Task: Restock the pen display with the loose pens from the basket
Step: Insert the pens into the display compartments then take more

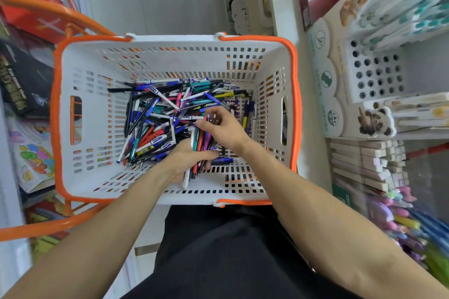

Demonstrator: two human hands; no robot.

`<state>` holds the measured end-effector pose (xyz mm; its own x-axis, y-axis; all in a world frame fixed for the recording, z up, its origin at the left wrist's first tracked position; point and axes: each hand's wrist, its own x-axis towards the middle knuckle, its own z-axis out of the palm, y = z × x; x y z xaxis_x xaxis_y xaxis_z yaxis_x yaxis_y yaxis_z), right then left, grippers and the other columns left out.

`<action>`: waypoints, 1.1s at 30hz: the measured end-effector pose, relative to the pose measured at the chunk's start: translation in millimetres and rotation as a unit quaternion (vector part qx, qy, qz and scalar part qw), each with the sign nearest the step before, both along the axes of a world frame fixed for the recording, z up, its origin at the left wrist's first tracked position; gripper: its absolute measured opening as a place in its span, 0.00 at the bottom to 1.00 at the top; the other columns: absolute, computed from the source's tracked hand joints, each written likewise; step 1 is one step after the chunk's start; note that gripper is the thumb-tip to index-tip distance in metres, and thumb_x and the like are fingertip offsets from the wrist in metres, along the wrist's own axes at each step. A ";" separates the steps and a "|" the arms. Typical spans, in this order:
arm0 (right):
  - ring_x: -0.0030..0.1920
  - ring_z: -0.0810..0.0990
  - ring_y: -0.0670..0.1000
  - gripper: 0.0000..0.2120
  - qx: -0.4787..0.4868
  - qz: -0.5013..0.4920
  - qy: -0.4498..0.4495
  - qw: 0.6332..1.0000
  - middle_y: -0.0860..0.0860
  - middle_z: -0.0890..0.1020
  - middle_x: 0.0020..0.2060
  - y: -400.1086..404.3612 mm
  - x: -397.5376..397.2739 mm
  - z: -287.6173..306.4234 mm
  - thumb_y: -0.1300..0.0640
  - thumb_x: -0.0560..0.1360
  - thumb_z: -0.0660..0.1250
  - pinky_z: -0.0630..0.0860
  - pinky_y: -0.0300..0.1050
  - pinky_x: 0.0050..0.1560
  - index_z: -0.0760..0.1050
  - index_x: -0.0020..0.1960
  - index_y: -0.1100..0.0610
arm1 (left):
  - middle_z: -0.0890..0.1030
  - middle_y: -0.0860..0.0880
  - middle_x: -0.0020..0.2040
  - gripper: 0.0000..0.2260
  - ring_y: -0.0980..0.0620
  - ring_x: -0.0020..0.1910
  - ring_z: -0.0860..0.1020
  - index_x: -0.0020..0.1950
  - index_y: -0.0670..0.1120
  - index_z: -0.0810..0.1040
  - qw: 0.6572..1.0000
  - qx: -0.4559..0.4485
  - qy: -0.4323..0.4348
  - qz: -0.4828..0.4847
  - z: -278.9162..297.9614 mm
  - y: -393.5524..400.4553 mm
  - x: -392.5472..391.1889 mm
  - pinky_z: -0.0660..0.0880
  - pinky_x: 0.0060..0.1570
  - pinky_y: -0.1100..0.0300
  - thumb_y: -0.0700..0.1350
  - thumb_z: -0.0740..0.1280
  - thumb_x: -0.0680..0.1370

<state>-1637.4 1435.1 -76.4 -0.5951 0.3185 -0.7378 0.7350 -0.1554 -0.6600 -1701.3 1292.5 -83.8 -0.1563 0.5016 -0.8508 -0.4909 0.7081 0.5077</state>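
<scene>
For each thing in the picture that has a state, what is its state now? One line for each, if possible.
basket: upright, open top, holds a heap of loose pens.
loose pens: piled in disorder on the basket floor.
left hand: grips a bundle of pens.
bundle of pens: held together, above the heap.
right hand: pinches pens at the bundle.
pen display: many holes unfilled.

You are looking down into a white basket point(80, 172) with an orange rim, its floor heaped with loose pens point(155, 116) of many colours. Your left hand point(184, 160) grips a bundle of pens point(200, 143), held roughly upright against the palm. Your right hand point(222, 126) reaches in just above it, fingers curled on the top of that bundle, apparently pinching one or two pens. To your right stands the pen display point(374, 75), its white holder dotted with holes.
</scene>
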 end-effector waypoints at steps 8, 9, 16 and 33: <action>0.56 0.83 0.59 0.31 0.054 0.142 0.001 0.988 0.58 0.78 0.67 -18.7 10.3 11.3 0.56 0.82 0.66 0.77 0.48 0.52 0.56 0.81 0.52 | 0.85 0.41 0.48 0.15 0.44 0.49 0.84 0.58 0.39 0.81 0.997 0.000 -0.048 0.052 2.1 -5.8 27.1 0.79 0.47 0.54 0.33 0.75 0.72; 0.53 0.84 0.59 0.33 0.052 0.124 0.008 0.991 0.57 0.79 0.63 -19.7 13.9 13.5 0.57 0.82 0.67 0.79 0.50 0.51 0.54 0.81 0.50 | 0.86 0.43 0.47 0.14 0.45 0.49 0.84 0.57 0.40 0.81 0.999 0.000 -0.029 0.040 2.3 -5.5 28.7 0.78 0.47 0.56 0.33 0.75 0.72; 0.52 0.84 0.49 0.33 -0.047 -0.156 0.095 0.982 0.50 0.81 0.54 -9.3 38.9 50.8 0.59 0.76 0.76 0.81 0.48 0.61 0.63 0.74 0.56 | 0.71 0.42 0.27 0.06 0.45 0.27 0.69 0.39 0.40 0.75 0.997 0.067 0.016 0.046 41.9 13.9 37.9 0.69 0.27 0.57 0.36 0.70 0.74; 0.53 0.85 0.51 0.23 0.043 -0.311 0.290 0.904 0.56 0.86 0.55 25.4 215.1 177.6 0.67 0.70 0.78 0.81 0.49 0.59 0.79 0.62 0.55 | 0.76 0.41 0.39 0.17 0.46 0.31 0.76 0.47 0.38 0.74 0.926 0.249 -0.281 -0.042 169.1 68.3 152.5 0.75 0.31 0.54 0.47 0.77 0.71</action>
<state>-1422.3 1460.4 101.3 -0.5593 0.7663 -0.3163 0.0500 -0.3496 -0.9356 -1548.8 1360.7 85.2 0.2978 0.8442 -0.4457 -0.7301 0.5022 0.4634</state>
